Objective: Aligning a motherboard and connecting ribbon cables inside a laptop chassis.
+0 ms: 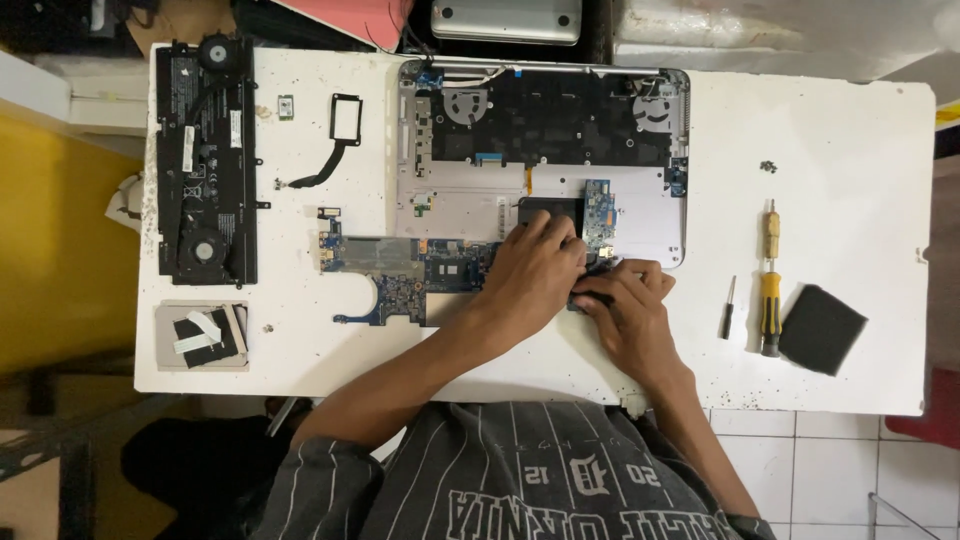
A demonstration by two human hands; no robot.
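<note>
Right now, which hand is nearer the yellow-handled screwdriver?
Right. The right hand is at the laptop base's front edge, with bare table between it and the yellow-handled screwdriver to its right. The left hand sits farther left, over the motherboard.

Bright, even light is falling from above onto the white worktop, which is glowing close to washed out along its right side, while the floor around it is sitting in much dimmer tones. Shadows are staying short and soft, pooling only under the left hand and right hand and beside the yellow-handled screwdriver. The picture is holding fairly sharp at the centre, softening slightly and bending a little toward the corners.
</note>
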